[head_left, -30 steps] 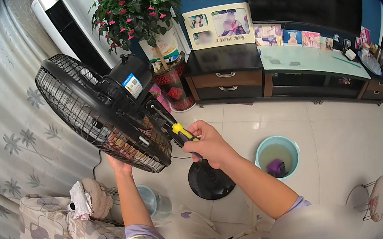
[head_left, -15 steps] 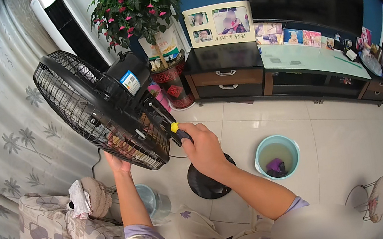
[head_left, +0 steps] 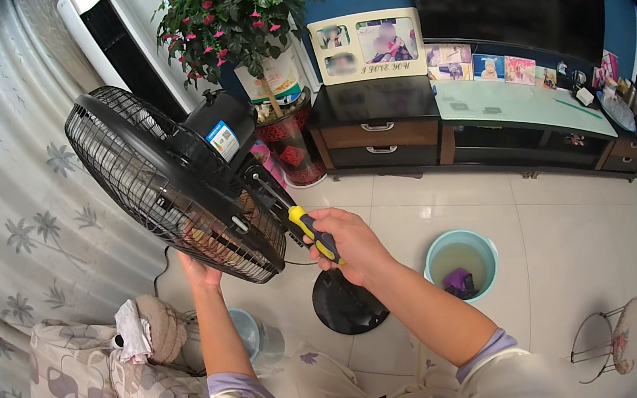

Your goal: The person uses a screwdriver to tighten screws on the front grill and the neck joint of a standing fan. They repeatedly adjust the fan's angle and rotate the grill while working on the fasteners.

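Observation:
A black electric fan (head_left: 241, 226) tilts at the left, its wire cage toward the curtain and its motor housing with a label toward the plant. My left hand (head_left: 200, 272) holds the cage's lower edge from below; its fingers are partly hidden behind the wires. In my right hand (head_left: 349, 245) is a screwdriver (head_left: 314, 228) with a yellow and dark grey handle. My fingers wrap round the handle, and its shaft points up and left to the black control part below the motor. The fan's round black base (head_left: 350, 304) is beneath, near the floor.
A light blue basin (head_left: 496, 259) with water and a purple cloth stands right on the floor. A clear bucket (head_left: 269, 338) is by the patterned sofa (head_left: 71, 380). Behind are a potted flowering plant (head_left: 299, 149), a low cabinet (head_left: 371, 110) and a stool (head_left: 629, 326).
My right hand has turned and slid back along the screwdriver, so more of its handle shows. My left hand keeps its hold on the fan. The whole view has shifted slightly.

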Available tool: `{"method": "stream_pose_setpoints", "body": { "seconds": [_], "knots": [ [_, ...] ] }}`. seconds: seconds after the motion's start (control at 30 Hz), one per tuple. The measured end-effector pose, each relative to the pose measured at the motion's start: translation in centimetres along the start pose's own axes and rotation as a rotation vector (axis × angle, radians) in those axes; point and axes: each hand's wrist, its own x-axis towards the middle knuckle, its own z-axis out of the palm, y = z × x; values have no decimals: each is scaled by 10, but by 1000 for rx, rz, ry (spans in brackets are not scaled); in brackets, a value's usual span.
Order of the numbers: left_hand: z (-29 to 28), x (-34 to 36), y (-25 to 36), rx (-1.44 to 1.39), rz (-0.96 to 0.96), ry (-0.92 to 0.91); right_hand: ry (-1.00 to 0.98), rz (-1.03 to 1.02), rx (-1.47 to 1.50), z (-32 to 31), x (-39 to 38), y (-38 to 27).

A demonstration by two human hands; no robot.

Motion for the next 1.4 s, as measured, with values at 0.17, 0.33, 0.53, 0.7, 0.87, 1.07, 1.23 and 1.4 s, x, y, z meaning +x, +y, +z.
{"method": "stream_pose_setpoints", "body": {
  "seconds": [0.17,0.33,0.53,0.7,0.87,1.07,1.23,1.4],
  "knots": [
    [14,-1,-4,-7,34,70,117,-351,-570,-10,4,14],
    [7,1,-4,-3,56,52,298,-1076,-1537,-5,0,19],
    [7,-2,-3,-73,42,31,266,-895,-1563,2,-3,17],
    [8,-2,-4,-49,31,37,228,-832,-1327,-1,1,18],
    [17,-9,-7,-99,13,-43,201,-797,-1170,-2,5,20],
    [8,0,-23,-168,59,-71,188,-731,-1116,-3,1,18],
    [15,-6,-22,-197,61,-186,139,-634,-980,-14,13,23],
    [5,-5,-36,-306,50,-55,176,-754,-1078,-11,8,26]
  ]
}}
